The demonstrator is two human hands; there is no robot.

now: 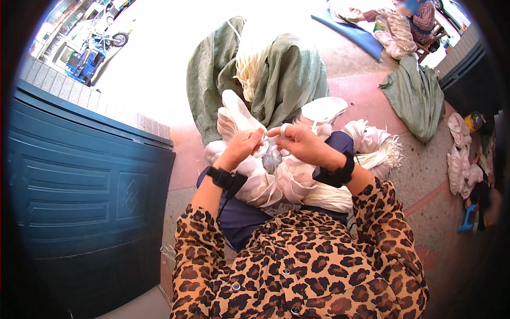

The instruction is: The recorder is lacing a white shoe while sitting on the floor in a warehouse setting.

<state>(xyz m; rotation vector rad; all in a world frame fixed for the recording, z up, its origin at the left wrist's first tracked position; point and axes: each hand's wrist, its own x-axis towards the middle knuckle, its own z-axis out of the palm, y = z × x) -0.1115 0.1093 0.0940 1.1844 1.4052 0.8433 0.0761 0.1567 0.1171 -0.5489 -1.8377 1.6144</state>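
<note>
My left hand [241, 147] and my right hand [307, 144] meet above my lap, fingertips almost touching. Both are closed in a pinch on a thin white strip [283, 129], which loops up at my right fingers. How the strip runs between the fingertips is too small to make out. Under and around the hands lies a heap of pale pink and white soft cloth pieces [295, 178], spread over my dark blue trousers. One rounded white piece [236, 108] sticks up beyond my left hand. A bundle of cream cords [332, 199] lies by my right forearm.
Ahead stands a green woven sack [287, 80] with cream strands [252, 69] hanging over it. A dark blue panelled door [69, 181] is close on my left. To the right lie another green sack [417, 98] and cloth bundles [461, 162]. A person [422, 21] sits at far right.
</note>
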